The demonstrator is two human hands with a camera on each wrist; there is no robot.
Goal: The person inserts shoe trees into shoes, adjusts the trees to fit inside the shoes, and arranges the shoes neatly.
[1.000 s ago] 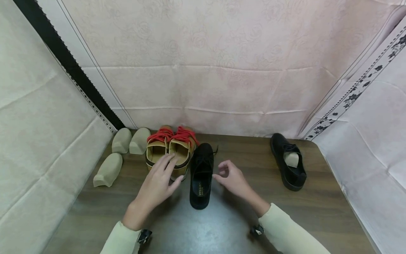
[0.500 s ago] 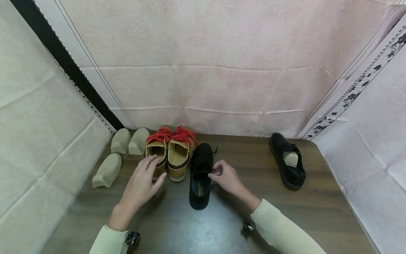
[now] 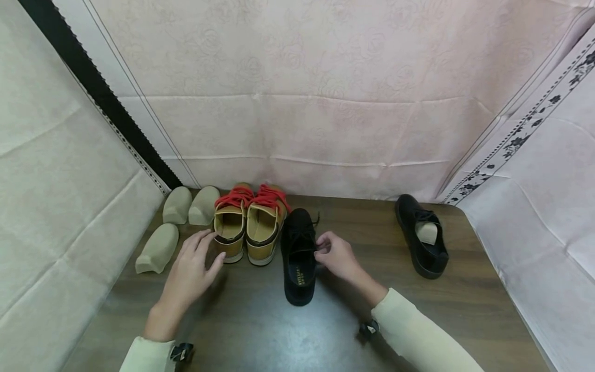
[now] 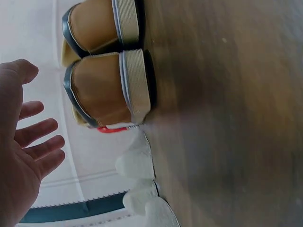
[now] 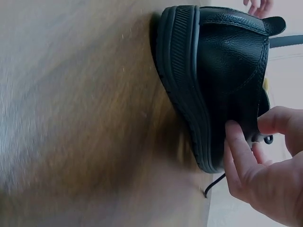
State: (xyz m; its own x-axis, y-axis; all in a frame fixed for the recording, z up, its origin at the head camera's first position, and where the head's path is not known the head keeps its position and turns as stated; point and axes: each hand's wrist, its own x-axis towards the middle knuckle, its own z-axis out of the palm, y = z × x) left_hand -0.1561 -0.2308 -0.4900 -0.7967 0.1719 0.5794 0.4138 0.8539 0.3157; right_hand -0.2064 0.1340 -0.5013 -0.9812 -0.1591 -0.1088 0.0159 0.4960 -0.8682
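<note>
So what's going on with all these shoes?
A person's right hand pinches the side of a black leather lace-up shoe on a brown wood-patterned surface. Their left hand holds nothing and hovers near two tan shoes with red laces. Three pale, rounded shoe inserts sit to the left; a second black shoe, something pale inside, stands to the right.

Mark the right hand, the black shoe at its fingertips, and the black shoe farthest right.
Right hand (image 3: 338,258): head view, back of the hand.
Nearer black shoe (image 5: 228,82): right wrist view, side of the upper.
Farthest-right black shoe (image 3: 411,237): head view, left side of the upper.
</note>
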